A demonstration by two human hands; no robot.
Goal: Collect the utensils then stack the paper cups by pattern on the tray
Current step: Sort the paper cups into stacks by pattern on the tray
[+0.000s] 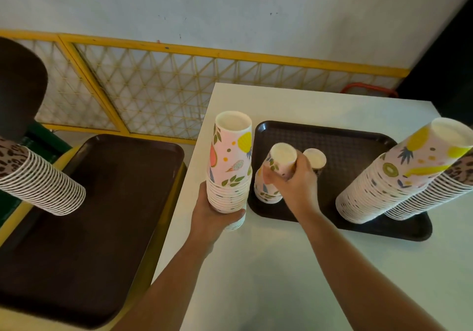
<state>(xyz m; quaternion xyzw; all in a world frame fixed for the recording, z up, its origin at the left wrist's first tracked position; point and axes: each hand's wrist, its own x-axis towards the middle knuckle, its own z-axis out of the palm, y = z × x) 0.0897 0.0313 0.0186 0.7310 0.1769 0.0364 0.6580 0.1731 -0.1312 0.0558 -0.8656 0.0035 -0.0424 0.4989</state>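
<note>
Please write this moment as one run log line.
left hand: holds fruit-pattern cup stack | right hand: grips fruit-pattern cups on tray

Left hand (215,218) grips a fruit-print stack (229,177) – right hand (297,179) grips a cup (280,162) (above the tray (358,141)).

You find no legible text, label, brand or number here. The paper cups (231,151) carry only fruit and leaf prints, and the stack (38,179) at left seems spotted, without lettering.
</note>
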